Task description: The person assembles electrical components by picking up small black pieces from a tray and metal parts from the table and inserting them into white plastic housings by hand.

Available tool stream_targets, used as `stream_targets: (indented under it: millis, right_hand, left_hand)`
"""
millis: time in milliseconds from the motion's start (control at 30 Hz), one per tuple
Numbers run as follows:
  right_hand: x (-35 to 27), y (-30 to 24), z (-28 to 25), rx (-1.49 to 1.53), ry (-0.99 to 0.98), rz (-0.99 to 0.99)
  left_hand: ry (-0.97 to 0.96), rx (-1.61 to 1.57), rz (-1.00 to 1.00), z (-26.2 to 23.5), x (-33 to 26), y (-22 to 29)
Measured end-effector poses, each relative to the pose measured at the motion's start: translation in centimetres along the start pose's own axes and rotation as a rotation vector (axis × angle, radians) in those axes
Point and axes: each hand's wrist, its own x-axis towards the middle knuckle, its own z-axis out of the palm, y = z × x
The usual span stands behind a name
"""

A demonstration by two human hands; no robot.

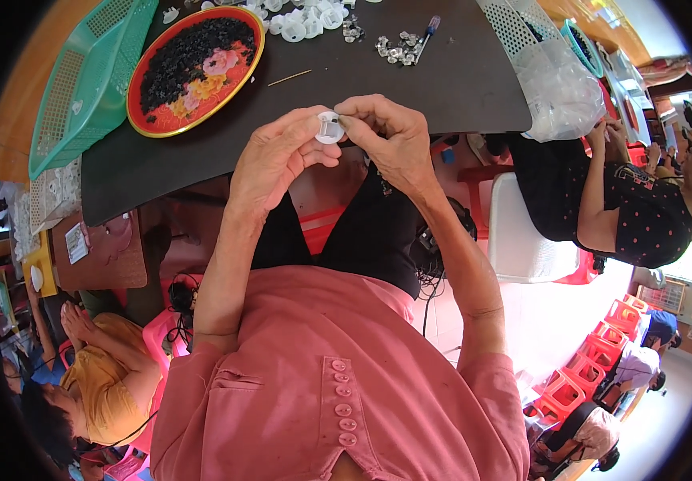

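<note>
Both hands meet over the near edge of the dark table [458, 88], pinching one small white plastic disc [329, 127] between them. Left hand [278, 156] grips its rim with thumb and fingers; right hand [386, 136] pinches at the right edge, possibly pressing a tiny part in. It looks light, stiff and smooth, so rim holds suit it best. More white discs [306, 20] lie beyond the red tray [195, 68].

Small white disc [329, 127] looks smooth glossy plastic; the dark tabletop [458, 88] is matt; green basket [81, 80] perforated plastic
</note>
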Motion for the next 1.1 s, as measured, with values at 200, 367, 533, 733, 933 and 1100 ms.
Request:
stream_targets:
  millis: [200,367,533,733,933,1100]
  right_hand:
    - [1.0,-0.7,-0.3,0.11,-0.033,0.074]
    - [1.7,-0.8,-0.4,-0.001,-0.053,0.094]
    - [3.4,-0.8,-1.2,-0.135,-0.014,0.032]
    - [9.8,0.7,-3.6,-0.634,0.07,-0.338]
    - [12.1,2.3,-3.6,-0.964,-0.075,-0.431]
    - [12.3,2.2,-3.4,-1.085,-0.137,-0.409]
  left_hand:
    - [0.012,-0.047,0.005,0.1,0.6,0.1]
    - [0.011,-0.027,0.044,0.3,0.8,0.7]
    - [0.008,-0.071,0.032,0.1,1.1,0.8]
    - [0.015,-0.098,0.04,0.0,1.1,0.7]
    - [0.033,-0.107,0.055,-0.5,0.9,0.9]
    - [0.042,-0.116,0.05,-0.7,0.8,1.0]
